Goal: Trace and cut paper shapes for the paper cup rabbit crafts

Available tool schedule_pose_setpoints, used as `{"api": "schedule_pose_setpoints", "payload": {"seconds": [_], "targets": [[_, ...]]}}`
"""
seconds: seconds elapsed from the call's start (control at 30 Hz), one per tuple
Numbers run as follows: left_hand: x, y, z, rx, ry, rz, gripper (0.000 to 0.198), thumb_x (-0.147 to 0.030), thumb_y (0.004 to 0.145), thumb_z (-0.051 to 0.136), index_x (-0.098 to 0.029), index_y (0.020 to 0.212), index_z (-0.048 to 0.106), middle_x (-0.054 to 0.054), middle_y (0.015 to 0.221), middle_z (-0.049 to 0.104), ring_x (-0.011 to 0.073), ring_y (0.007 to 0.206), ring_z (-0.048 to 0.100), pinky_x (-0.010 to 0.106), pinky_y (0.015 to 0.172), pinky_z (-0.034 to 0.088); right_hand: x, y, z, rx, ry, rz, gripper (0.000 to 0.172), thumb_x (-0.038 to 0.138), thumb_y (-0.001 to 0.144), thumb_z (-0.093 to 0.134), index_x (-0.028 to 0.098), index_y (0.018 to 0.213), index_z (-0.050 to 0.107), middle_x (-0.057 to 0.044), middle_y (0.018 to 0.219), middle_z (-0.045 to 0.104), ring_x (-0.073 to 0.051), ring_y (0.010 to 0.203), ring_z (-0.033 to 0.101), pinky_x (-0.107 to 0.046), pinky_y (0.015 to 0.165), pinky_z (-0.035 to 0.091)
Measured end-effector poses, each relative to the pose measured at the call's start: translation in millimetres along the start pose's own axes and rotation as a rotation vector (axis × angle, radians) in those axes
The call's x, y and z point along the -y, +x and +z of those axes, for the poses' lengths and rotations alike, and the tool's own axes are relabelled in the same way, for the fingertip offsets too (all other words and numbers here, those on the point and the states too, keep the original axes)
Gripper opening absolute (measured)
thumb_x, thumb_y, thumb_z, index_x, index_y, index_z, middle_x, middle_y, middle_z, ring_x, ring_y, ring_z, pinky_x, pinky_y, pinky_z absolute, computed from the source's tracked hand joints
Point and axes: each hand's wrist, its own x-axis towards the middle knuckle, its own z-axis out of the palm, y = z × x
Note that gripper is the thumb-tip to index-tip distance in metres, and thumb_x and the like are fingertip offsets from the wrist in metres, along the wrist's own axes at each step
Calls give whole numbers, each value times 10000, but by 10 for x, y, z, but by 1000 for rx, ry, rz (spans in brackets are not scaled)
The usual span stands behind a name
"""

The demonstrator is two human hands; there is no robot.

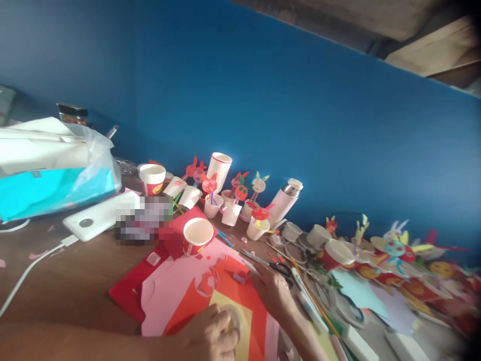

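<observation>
My left hand (206,336) sits at the bottom of the view, curled over a pale round shape (233,318) on a yellow paper sheet (233,321). Whether it grips that shape, I cannot tell. The yellow sheet lies on an orange-red sheet (225,286), over a pink sheet with cut-out holes (169,296) and a red sheet (130,288). My right hand (271,293) rests with its fingers apart on the edge of the orange-red sheet. Its fingertips lie close to black-handled scissors (281,269).
Paper cups (195,235) and paper rabbit figures on sticks (259,184) stand along the blue wall, with a pale pink thermos (280,203). A white phone (88,222) with a cable lies on the wooden table (75,281). Craft pieces and more scissors crowd the right.
</observation>
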Motion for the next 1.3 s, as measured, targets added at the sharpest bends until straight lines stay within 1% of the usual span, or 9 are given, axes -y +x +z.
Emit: {"api": "schedule_pose_setpoints", "payload": {"seconds": [0.1,0.2,0.33,0.47,0.57,0.77,0.93,1.1,1.3], "targets": [[7,-20,-12,-22,44,-13,245,-241,850,469,-177,1039,611,34,1136,620,221,1096,487,341,907,365,-158,-64,-136,-61,2,48,195,312,877,439,212,802,588,-13,715,644,-173,671,616,-237,579,410],[11,-32,16,-35,18,3,301,-274,871,426,-150,1090,592,40,1169,604,220,1143,450,354,976,305,-374,-151,-325,-138,-1,112,232,358,884,430,202,834,594,-18,712,641,-163,666,608,-227,585,416],[11,-60,86,36,-58,12,348,-277,850,460,-151,1163,550,43,1223,569,217,1200,403,347,1033,254,-663,-288,-522,-246,-16,205,278,411,860,456,189,751,581,-8,636,614,-145,583,565,-214,537,397],[9,-128,162,77,-104,-14,378,-294,867,452,-181,1224,506,20,1316,501,216,1230,373,349,1071,203,-859,-366,-574,-358,-14,307,305,433,852,445,193,704,561,8,564,570,-137,513,509,-217,497,380],[14,-167,223,82,-116,-36,395,-294,869,460,-191,1250,490,3,1349,471,223,1245,353,345,1089,165,-929,-386,-576,-445,-2,387,309,437,872,403,194,765,561,2,584,581,-144,515,517,-226,502,395],[-20,-140,340,8,-161,-107,323,-251,831,498,-226,1144,570,-22,1255,554,201,1135,449,330,1070,206,-1021,-445,-637,-558,-28,491,324,438,871,404,178,848,596,-24,633,619,-157,543,539,-232,497,395],[-20,-144,272,-48,-107,-41,314,-256,836,502,-176,1128,586,17,1239,568,208,1183,401,338,1097,141,-1028,-446,-578,-515,-63,439,331,444,859,421,177,797,607,-21,622,619,-157,554,555,-231,517,407],[4,-87,101,100,-114,-19,348,-293,871,457,-177,1189,537,34,1273,538,200,1191,413,331,1054,255,-856,-364,-358,-352,-62,258,294,409,859,435,183,790,610,-39,679,650,-170,629,603,-238,590,430],[-23,6,-9,37,-69,-63,293,-304,900,400,-197,1106,579,13,1176,604,204,1057,511,343,946,352,-574,-293,-136,-211,-70,134,230,325,857,453,202,926,634,-59,798,693,-220,709,653,-266,592,431]]}}
